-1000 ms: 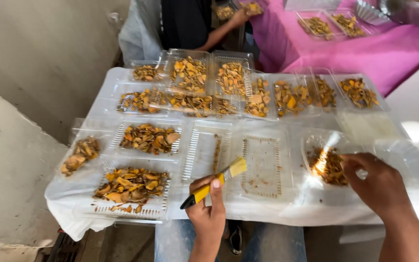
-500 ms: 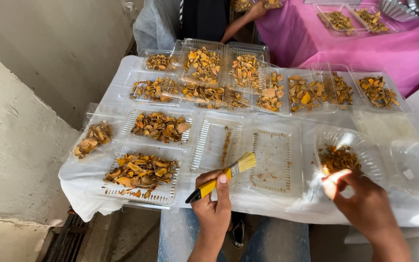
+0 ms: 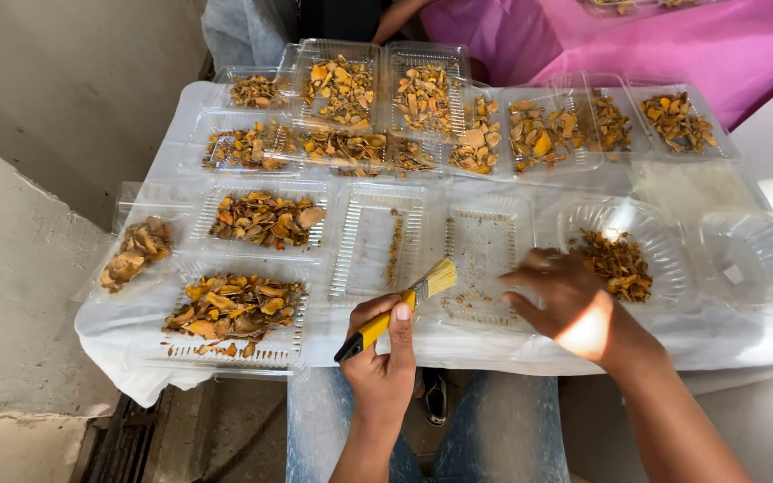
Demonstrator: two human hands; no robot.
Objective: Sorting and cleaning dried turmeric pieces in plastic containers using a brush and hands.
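Left hand (image 3: 385, 358) low centre, clamped on yellow-handled brush (image 3: 395, 309), long axis running lower left to upper right, bristles just at near-left corner of empty clear tray (image 3: 487, 259). Right hand (image 3: 558, 295) right of brush, holding nothing, fingers spread and resting on same tray's near-right edge; brush hand nearer the crumbs. Further up: round tray of dried orange pieces (image 3: 619, 261) right of centre, filled trays (image 3: 342, 89) across top.

I see a yellow-handled brush (image 3: 395, 306), black at its end, tilted with pale bristles up-right over the near edge of a nearly empty, ridged clear tray (image 3: 485, 241) flecked with crumbs
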